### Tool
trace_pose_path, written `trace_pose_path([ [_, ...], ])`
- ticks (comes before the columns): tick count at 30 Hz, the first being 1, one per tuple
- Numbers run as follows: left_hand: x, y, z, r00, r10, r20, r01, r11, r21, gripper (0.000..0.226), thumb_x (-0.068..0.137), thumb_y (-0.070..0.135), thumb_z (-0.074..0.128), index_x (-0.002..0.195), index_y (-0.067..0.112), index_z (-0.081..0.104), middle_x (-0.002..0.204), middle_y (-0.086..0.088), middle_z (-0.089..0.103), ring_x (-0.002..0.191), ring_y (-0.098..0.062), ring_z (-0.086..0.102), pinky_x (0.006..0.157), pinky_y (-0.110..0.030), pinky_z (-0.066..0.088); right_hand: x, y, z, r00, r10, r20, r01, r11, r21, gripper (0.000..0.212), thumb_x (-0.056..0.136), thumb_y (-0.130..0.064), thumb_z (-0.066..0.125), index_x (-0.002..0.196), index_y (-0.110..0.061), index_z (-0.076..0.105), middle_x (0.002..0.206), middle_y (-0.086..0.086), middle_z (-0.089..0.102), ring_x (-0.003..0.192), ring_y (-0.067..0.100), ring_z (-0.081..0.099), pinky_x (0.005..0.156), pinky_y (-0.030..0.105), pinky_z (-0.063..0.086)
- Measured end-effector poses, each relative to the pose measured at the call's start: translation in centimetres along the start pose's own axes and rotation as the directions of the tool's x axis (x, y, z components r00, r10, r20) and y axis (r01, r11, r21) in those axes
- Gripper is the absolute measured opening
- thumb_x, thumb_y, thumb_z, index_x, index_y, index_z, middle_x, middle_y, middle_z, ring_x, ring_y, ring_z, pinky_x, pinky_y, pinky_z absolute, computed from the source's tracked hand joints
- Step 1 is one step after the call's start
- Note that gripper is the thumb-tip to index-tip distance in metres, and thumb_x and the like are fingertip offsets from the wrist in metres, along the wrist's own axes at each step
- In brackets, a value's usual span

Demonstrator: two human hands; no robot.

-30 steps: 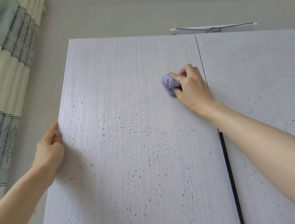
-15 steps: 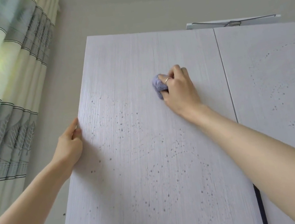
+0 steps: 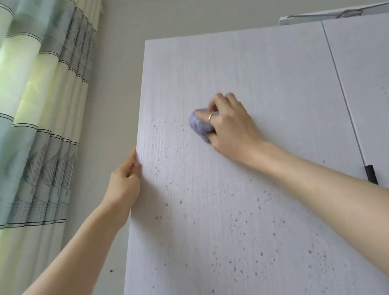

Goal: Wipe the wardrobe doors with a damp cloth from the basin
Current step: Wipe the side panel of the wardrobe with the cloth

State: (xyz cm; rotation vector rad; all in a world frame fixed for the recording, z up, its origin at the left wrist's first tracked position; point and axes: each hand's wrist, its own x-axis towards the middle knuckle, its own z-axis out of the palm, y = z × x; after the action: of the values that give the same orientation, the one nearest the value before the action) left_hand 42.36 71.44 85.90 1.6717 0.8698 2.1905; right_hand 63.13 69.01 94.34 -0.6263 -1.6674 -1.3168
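The left wardrobe door (image 3: 258, 213) is pale grey-white with a fine grain and small dark speckles. My right hand (image 3: 231, 128) holds a bunched purple cloth (image 3: 199, 124) and presses it against the upper middle of this door. My left hand (image 3: 123, 188) grips the door's left edge, thumb on the front face. The right wardrobe door (image 3: 382, 90) shows beyond a narrow vertical gap, and a dark handle strip (image 3: 371, 174) sits in that gap. The basin is out of sight.
Green and grey striped curtains (image 3: 27, 133) hang at the left. A beige wall (image 3: 117, 88) lies between the curtains and the wardrobe. A flat white item with a dark wire (image 3: 343, 13) lies on top of the wardrobe.
My right hand has slid the cloth leftwards across the door, away from the gap between the doors. The view has shifted left. My left hand keeps its grip on the door edge.
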Motion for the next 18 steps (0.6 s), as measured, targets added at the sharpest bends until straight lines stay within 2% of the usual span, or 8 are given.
trace_pose_path([
  [2, -0.1, 0.2, -0.1, 1.000, 0.002, 0.013, -0.001, 1.000, -0.017, 0.042, 0.103, 0.012, 0.034, 0.125, 0.045, 0.048, 0.111, 0.024, 0.058, 0.119, -0.010, 0.050, 0.107, -0.032, 0.036, -2.1, -2.4, 0.4, 0.960, -0.277, 0.043, 0.274, 0.959, 0.073, 0.022, 0.072, -0.012, 0.072, 0.094, -0.007, 0.071, 0.093, 0.014, 0.059, 0.086, 0.032, 0.054, 0.069, 0.035, 0.042],
  [4, -0.1, 0.2, 0.0, 1.000, -0.002, 0.024, 0.003, 0.999, -0.038, 0.041, 0.103, 0.012, 0.033, 0.128, 0.040, 0.050, 0.123, 0.013, 0.059, 0.121, -0.012, 0.050, 0.108, -0.035, 0.036, -1.9, -2.6, 0.2, 0.910, -0.396, 0.126, 0.396, 0.918, 0.021, 0.028, 0.075, -0.022, 0.073, 0.102, -0.012, 0.071, 0.096, 0.011, 0.060, 0.088, 0.029, 0.055, 0.071, 0.034, 0.038],
  [7, -0.1, 0.0, -0.3, 0.999, -0.012, 0.041, 0.013, 1.000, -0.027, 0.040, 0.103, 0.014, 0.033, 0.138, 0.030, 0.045, 0.136, 0.010, 0.051, 0.128, -0.011, 0.044, 0.112, -0.036, 0.031, 2.0, -0.6, 0.3, 0.979, -0.143, 0.142, 0.161, 0.979, -0.124, 0.033, 0.089, -0.033, 0.052, 0.116, -0.018, 0.062, 0.116, 0.006, 0.050, 0.108, 0.025, 0.043, 0.081, 0.034, 0.026],
  [9, -0.1, -0.2, -0.4, 0.998, -0.020, 0.054, 0.021, 1.000, -0.009, 0.042, 0.103, 0.016, 0.033, 0.142, 0.027, 0.040, 0.142, 0.010, 0.045, 0.132, -0.010, 0.039, 0.114, -0.036, 0.027, 4.3, -0.2, 0.5, 0.994, 0.088, 0.058, -0.079, 0.987, -0.142, 0.028, 0.088, -0.027, 0.051, 0.113, -0.021, 0.062, 0.116, 0.005, 0.047, 0.110, 0.025, 0.040, 0.082, 0.034, 0.027],
  [10, -0.2, -0.3, -0.3, 0.998, -0.024, 0.062, 0.024, 1.000, 0.000, 0.042, 0.103, 0.016, 0.033, 0.143, 0.027, 0.039, 0.143, 0.010, 0.043, 0.133, -0.010, 0.038, 0.115, -0.036, 0.026, 4.5, -0.6, 0.9, 0.990, 0.134, 0.033, -0.129, 0.984, -0.124, 0.027, 0.088, -0.024, 0.051, 0.112, -0.020, 0.061, 0.116, 0.006, 0.046, 0.109, 0.025, 0.039, 0.082, 0.033, 0.028],
  [13, 0.0, -0.1, -0.5, 0.998, 0.014, 0.062, -0.014, 1.000, 0.005, 0.041, 0.102, 0.012, 0.033, 0.141, 0.025, 0.041, 0.141, 0.008, 0.046, 0.131, -0.011, 0.041, 0.113, -0.036, 0.029, 2.5, -3.4, 2.4, 0.991, -0.096, 0.092, 0.099, 0.995, -0.027, 0.027, 0.087, -0.021, 0.053, 0.111, -0.013, 0.064, 0.114, 0.007, 0.049, 0.106, 0.026, 0.041, 0.082, 0.034, 0.032],
  [16, 0.0, -0.1, -0.7, 0.997, 0.021, 0.072, -0.021, 1.000, 0.002, 0.041, 0.102, 0.013, 0.034, 0.141, 0.025, 0.041, 0.138, 0.007, 0.049, 0.128, -0.013, 0.044, 0.111, -0.037, 0.032, 0.7, -5.2, 2.6, 0.915, -0.369, 0.164, 0.357, 0.929, 0.095, 0.029, 0.085, -0.023, 0.061, 0.113, -0.014, 0.066, 0.112, 0.009, 0.055, 0.103, 0.028, 0.047, 0.079, 0.036, 0.035],
  [18, 0.0, -0.2, -0.7, 0.996, 0.014, 0.085, -0.016, 1.000, 0.027, 0.042, 0.102, 0.012, 0.033, 0.140, 0.028, 0.041, 0.136, 0.011, 0.048, 0.127, -0.012, 0.044, 0.111, -0.036, 0.033, 2.5, -3.9, 2.1, 0.899, -0.378, 0.221, 0.387, 0.922, 0.003, 0.034, 0.088, -0.029, 0.057, 0.120, -0.019, 0.062, 0.117, 0.005, 0.051, 0.110, 0.024, 0.044, 0.082, 0.034, 0.029],
])
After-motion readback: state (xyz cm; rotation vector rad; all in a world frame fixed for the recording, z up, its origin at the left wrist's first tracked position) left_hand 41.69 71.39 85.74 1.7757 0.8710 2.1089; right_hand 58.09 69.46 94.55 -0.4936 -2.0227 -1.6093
